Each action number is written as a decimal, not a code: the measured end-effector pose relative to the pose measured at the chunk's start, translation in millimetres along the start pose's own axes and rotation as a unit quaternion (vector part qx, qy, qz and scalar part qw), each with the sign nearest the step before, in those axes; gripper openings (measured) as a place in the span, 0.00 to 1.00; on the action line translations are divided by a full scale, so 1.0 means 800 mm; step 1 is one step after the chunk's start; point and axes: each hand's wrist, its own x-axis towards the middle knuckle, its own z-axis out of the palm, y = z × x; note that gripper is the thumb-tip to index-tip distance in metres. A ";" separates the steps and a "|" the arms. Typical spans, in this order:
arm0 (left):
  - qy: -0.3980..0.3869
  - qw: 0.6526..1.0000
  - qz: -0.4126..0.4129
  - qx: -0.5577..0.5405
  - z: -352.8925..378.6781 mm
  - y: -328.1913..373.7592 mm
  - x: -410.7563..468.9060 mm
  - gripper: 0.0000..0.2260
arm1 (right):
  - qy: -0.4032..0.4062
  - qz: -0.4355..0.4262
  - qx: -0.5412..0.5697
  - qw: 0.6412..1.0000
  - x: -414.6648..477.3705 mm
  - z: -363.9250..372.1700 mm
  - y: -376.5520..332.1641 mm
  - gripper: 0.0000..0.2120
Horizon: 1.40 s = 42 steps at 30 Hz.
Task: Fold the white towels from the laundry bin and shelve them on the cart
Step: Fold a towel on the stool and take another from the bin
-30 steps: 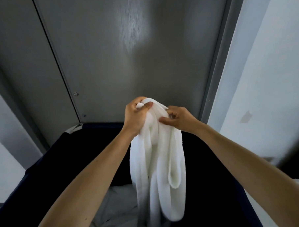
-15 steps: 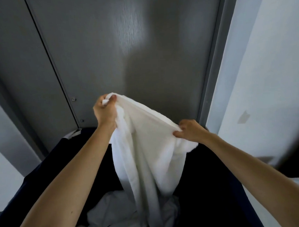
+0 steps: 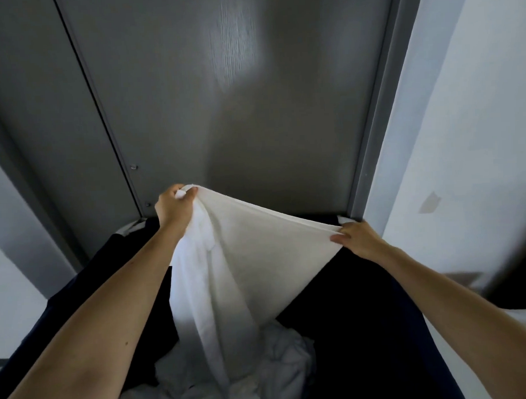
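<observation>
In the head view a white towel [image 3: 252, 254] is held up over the dark laundry bin [image 3: 366, 309] — the left hand [image 3: 174, 206] grips one bunched corner above the bin's far left rim, and the right hand [image 3: 358, 240] pinches the top edge above its far right rim, the hem stretched taut between them. The towel's lower part hangs down into the bin onto crumpled white laundry [image 3: 281, 367], and a grey door [image 3: 236, 110] rises behind the bin.
</observation>
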 end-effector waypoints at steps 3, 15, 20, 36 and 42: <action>-0.028 0.994 0.004 0.110 -0.008 -0.035 0.000 0.13 | 0.074 0.026 0.105 0.991 0.000 0.008 -0.001 0.18; -0.192 0.948 0.056 0.247 0.010 -0.047 -0.043 0.15 | 0.022 0.031 0.354 0.935 0.019 0.021 -0.065 0.16; -0.334 0.913 0.158 0.171 0.033 -0.012 -0.097 0.07 | -0.138 -0.005 0.315 0.939 -0.009 0.067 -0.072 0.09; -0.134 0.971 0.195 -0.031 0.007 0.091 -0.071 0.17 | -0.140 -0.060 0.270 0.951 -0.003 0.084 -0.069 0.14; 0.148 0.971 0.020 -0.186 -0.035 0.064 -0.006 0.13 | -0.131 -0.037 0.150 0.979 0.002 0.076 -0.024 0.14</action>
